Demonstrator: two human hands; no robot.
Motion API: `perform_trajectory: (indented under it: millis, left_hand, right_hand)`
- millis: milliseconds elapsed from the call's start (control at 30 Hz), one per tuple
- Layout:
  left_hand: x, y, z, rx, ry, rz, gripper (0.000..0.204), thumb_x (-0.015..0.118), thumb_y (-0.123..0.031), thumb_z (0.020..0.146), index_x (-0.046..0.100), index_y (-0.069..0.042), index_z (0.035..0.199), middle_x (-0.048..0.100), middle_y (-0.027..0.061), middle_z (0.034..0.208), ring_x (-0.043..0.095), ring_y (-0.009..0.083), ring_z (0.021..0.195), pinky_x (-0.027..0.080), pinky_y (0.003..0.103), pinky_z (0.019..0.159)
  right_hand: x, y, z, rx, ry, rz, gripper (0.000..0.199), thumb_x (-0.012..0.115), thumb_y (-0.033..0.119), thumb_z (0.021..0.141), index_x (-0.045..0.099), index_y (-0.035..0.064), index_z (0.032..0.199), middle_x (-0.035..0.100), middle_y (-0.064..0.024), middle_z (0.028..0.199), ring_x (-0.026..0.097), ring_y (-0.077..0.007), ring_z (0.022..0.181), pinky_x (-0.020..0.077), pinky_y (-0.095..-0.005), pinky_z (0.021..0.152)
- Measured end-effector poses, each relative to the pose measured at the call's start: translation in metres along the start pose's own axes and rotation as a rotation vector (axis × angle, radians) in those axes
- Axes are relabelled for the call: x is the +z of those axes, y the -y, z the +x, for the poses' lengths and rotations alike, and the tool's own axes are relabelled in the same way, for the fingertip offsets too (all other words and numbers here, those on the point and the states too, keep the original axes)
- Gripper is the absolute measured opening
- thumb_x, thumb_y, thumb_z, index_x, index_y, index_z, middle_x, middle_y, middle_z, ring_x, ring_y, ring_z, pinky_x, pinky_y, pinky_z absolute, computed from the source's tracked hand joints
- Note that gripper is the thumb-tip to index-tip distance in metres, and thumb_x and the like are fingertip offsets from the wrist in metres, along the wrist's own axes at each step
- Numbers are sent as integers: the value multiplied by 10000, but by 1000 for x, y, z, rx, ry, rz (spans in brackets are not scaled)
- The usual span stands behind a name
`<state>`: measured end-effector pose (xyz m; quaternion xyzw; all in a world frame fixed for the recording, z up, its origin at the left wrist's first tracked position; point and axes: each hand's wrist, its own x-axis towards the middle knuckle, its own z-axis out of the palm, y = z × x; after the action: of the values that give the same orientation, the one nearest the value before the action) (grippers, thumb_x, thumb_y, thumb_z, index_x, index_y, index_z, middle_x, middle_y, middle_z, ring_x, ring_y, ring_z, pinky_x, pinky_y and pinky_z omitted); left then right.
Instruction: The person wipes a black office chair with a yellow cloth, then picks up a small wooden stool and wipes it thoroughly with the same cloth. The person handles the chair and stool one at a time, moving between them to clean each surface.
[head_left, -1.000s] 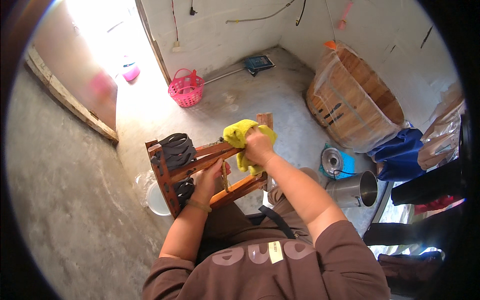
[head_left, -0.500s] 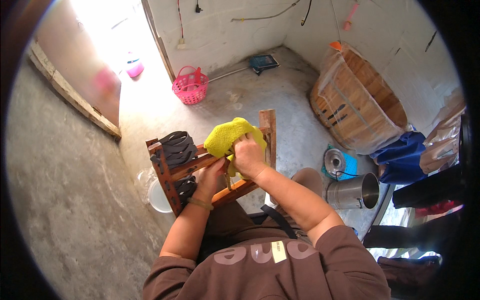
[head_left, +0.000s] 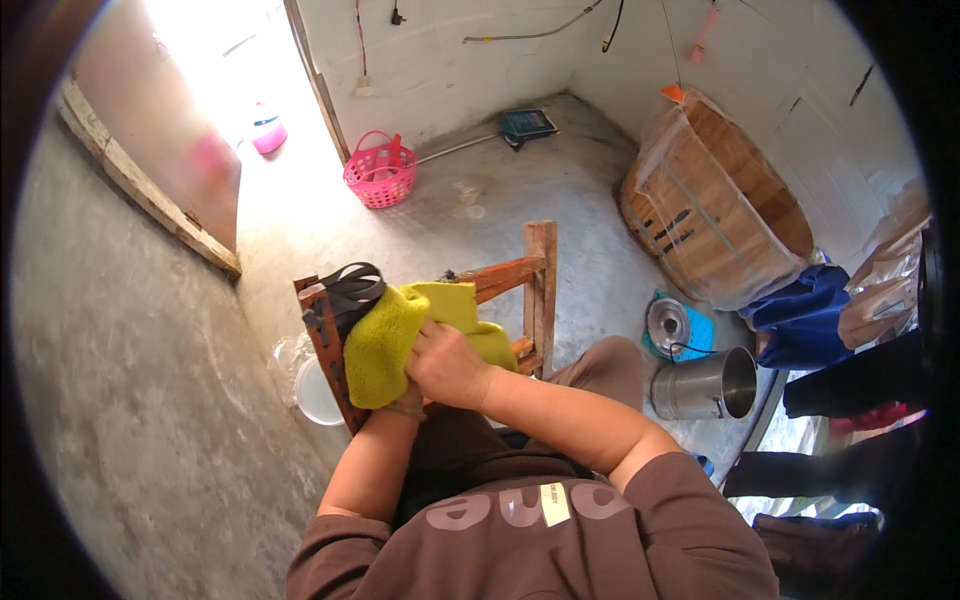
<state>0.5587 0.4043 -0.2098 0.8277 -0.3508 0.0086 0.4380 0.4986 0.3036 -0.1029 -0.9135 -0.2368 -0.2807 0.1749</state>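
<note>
A fuzzy yellow cloth [head_left: 388,345] is draped over the left part of a reddish-brown wooden frame [head_left: 541,290], which looks like a small stool tipped in front of my lap. My right hand [head_left: 447,365] is closed on the cloth, its fingers bunched into the fabric. Of my left arm [head_left: 372,455] I see the forearm and a wrist with a bangle; the cloth and my right hand hide the left hand itself, close to the frame's left end. Dark bands [head_left: 352,292] wrap the frame's left end, partly under the cloth.
A pink basket [head_left: 380,175] and a flat dark scale [head_left: 528,124] stand toward the back wall. To the right are a large plastic-wrapped wooden tub [head_left: 715,200], a steel pot [head_left: 705,385] and hanging clothes [head_left: 850,385]. A white bucket [head_left: 320,393] is left of the frame.
The cloth and my right hand have moved left and nearer to me along the frame. The cloth now covers my left hand and part of the bands, baring the frame's right-hand rails.
</note>
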Motion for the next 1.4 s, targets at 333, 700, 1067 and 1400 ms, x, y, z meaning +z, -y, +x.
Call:
perform_trajectory:
  millis: [333, 700, 1067, 1400]
  left_hand:
    - [4, -12, 20, -61, 113, -413, 467, 572, -165, 842, 462, -12, 1270, 513, 135, 1251, 477, 251, 1176, 350, 349, 1023]
    - [-11, -32, 23, -555, 30, -1250, 195, 500, -136, 915, 574, 23, 1000, 606, 98, 849, 605, 195, 788, 514, 338, 725]
    - [-9, -33, 28, -582, -23, -1320, 242, 475, -238, 949, 549, -11, 985, 588, 86, 794, 583, 189, 716, 492, 337, 681]
    - [-14, -25, 26, -651, -62, -1382, 379, 419, -361, 961, 562, -11, 926, 591, 90, 795, 572, 211, 734, 463, 358, 726]
  right_hand:
    - [-1, -62, -41, 167, 28, -208, 141, 573, 113, 638, 629, 45, 748, 609, -97, 868, 574, -282, 890, 514, -358, 655]
    - [-66, -102, -70, 614, -233, -194, 304, 625, 30, 632, 598, 24, 934, 605, -149, 925, 580, -355, 869, 500, -420, 710]
    - [-98, -160, -60, 533, 29, -556, 240, 543, 40, 705, 612, 39, 935, 582, -126, 1009, 547, -330, 972, 493, -404, 762]
    - [-35, -138, -122, 551, 585, -422, 152, 535, 121, 717, 667, 46, 718, 650, -129, 786, 636, -312, 744, 529, -384, 667]
